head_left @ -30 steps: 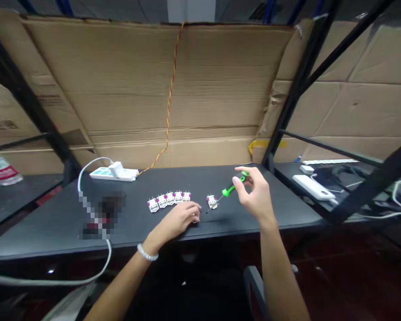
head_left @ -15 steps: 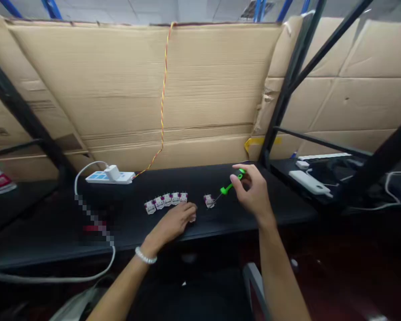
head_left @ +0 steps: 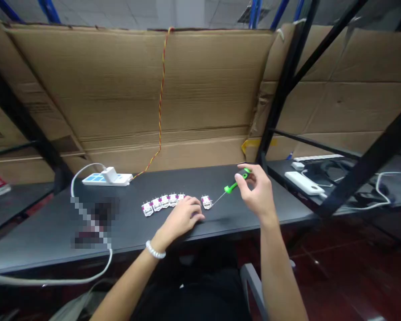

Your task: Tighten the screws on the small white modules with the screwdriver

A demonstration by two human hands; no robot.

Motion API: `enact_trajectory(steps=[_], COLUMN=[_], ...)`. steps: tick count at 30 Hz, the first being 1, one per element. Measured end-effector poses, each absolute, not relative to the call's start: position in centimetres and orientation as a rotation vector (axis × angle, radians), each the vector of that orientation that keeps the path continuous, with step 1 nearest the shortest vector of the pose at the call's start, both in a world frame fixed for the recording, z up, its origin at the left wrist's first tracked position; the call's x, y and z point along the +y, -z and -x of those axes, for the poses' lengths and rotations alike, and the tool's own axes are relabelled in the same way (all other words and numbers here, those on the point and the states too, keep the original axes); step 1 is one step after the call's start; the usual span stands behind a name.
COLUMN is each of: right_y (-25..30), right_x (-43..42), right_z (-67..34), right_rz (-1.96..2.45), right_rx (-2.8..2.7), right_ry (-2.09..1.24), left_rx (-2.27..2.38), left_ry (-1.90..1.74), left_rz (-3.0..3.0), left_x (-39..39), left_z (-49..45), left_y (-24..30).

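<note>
While right fingers (head_left: pixel 243 187) grip screwdriver (head_left: pixel 228 189), left hand (head_left: pixel 183 217), grasp unclear, now nearer lone part (head_left: pixel 206 202).

On a long black desk (head_left: pixel 173 180), a curved row of small white-and-purple blocks (head_left: pixel 157 204) is set left of a single matching block (head_left: pixel 206 202). Farther right, a slim green-handled screwdriver (head_left: pixel 227 189) is held by the right hand (head_left: pixel 256 189). Behind the row, leftward, a white oblong power strip (head_left: pixel 123 180) is placed before brown cardboard sheeting (head_left: pixel 120 89).

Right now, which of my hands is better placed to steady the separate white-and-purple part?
Probably your left hand: its fingers lie near the white-and-purple part, though whatever is beneath them is hidden. Your right hand holds the green-handled screwdriver, leaving it less free.
</note>
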State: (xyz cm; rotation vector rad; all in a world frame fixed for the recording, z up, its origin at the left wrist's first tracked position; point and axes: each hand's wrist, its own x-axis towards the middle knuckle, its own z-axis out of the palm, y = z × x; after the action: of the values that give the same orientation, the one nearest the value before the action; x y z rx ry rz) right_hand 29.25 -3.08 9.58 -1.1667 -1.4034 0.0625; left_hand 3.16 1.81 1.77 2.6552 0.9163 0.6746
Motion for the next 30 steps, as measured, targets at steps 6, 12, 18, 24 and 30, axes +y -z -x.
enact_trajectory(steps=[6,12,18,24,30], right_y=[-9.7,-9.3,-8.8,-7.9,-7.5], right_x=[-3.1,-2.6,-2.3,-2.2,-2.2], right_z=[-29.6,-29.0,-26.3,-23.0,-21.8], right_rz=[1.171,1.151,1.062,0.988,0.946], right_rx=[-1.411,-1.374,-1.398,-1.531,-1.593], right_ry=[-0.02,-0.067,-0.178,-0.154,-0.181], left_rx=[1.029,0.831,0.792,0.785,0.78], left_ry=[-0.706,-0.596,-0.554,-0.68,-0.73], left_rz=[-2.574,-2.516,-2.502,-2.541,-2.512], left_x=[2.1,1.8,1.3,1.2,1.3], left_z=[-2.5,2.1,3.2,2.1,2.1], left_y=[-2.6,-2.8,-1.9,-1.6,-1.1])
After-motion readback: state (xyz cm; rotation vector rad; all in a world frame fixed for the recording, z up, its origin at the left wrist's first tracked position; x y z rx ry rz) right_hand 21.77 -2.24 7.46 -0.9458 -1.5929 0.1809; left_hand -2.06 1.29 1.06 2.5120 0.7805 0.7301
